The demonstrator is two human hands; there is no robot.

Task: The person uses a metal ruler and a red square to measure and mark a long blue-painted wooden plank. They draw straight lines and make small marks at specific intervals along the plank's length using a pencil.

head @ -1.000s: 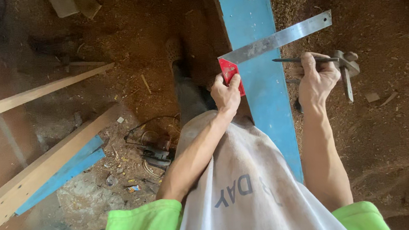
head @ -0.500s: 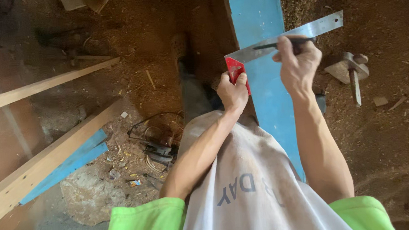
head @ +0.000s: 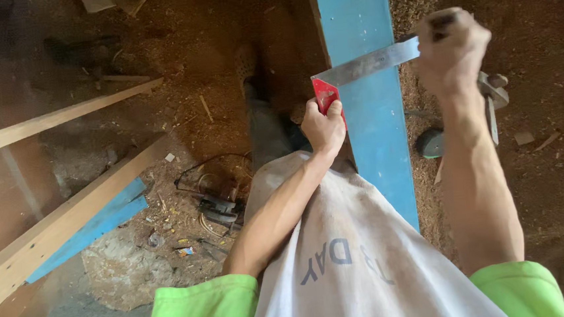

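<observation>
Dim, warm light overall; the upper left of the frame sinks into shadow. The right hand (head: 451, 47) at upper right is motion-blurred. A hazy, washed-out smear veils the left edge.

Bare forearms, neon-green short sleeves (head: 200, 310); dirty white apron (head: 341, 240) w/ grey lettering

Red-handled square (head: 355, 70) across blue board (head: 372, 126)

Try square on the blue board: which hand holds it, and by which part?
The left hand grips the try square by its red stock, at the blue board's edge.
</observation>
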